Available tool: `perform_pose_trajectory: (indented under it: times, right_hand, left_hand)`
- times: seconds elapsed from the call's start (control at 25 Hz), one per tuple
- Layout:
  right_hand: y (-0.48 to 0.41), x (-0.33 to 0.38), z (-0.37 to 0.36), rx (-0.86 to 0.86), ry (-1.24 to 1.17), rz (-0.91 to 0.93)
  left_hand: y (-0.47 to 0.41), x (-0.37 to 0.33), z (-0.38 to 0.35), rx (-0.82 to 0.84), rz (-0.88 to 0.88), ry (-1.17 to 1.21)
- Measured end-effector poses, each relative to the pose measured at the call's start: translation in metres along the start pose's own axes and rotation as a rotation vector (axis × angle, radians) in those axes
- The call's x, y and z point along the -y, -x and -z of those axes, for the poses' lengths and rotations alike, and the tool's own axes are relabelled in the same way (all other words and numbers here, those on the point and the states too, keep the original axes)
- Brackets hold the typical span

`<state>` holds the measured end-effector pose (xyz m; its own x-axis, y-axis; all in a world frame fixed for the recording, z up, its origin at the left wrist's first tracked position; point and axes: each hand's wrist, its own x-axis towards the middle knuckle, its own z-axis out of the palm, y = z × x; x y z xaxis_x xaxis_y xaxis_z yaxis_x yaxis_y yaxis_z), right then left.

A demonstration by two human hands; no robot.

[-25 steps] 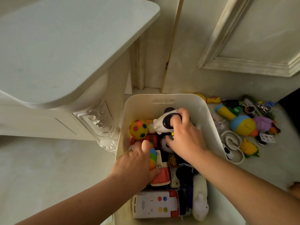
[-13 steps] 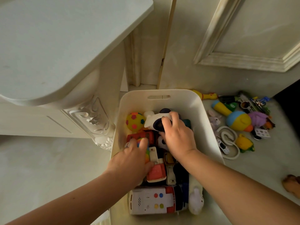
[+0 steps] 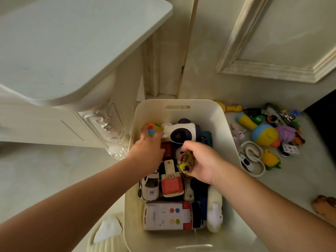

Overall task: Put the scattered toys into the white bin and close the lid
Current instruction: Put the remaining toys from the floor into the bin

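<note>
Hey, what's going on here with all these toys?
Someone is tidying up into a white bin. Their left hand grips a colourful ball at its far-left corner; the right hand holds a yellow toy over the pile inside. Loose toys lie on the floor right of the bin, which is open.
</note>
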<state>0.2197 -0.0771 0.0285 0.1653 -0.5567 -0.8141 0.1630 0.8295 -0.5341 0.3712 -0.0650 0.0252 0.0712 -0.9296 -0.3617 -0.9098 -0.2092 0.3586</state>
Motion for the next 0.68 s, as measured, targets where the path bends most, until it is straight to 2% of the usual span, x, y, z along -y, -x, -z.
perform_pose_trajectory:
  times: [0.08,0.16,0.24,0.36,0.44,0.52,0.68]
  right_hand:
    - [-0.007,-0.003,-0.002,0.035,-0.049,0.064]
    - [-0.015,-0.011,-0.001,0.003,0.073,0.175]
    - [-0.02,-0.021,0.005,-0.007,0.244,0.268]
    - [-0.022,-0.028,0.017,-0.036,0.504,0.365]
    - [-0.014,-0.026,0.022,-0.07,0.633,0.422]
    - [-0.003,-0.025,0.025,-0.072,0.724,0.476]
    - [0.024,-0.02,0.03,-0.101,0.74,0.671]
  left_hand:
    - [-0.005,0.001,0.002,0.14,0.017,-0.005]
    - [-0.008,0.002,0.007,0.23,0.033,0.017]
    - [-0.012,0.005,0.009,0.226,-0.027,0.031]
    - [-0.009,0.007,0.003,0.199,-0.141,-0.137]
    - [-0.01,0.006,-0.002,0.134,-0.127,-0.152]
    - [-0.013,0.005,-0.003,0.061,-0.12,-0.135]
    - [-0.011,-0.001,-0.005,0.104,-0.038,-0.278]
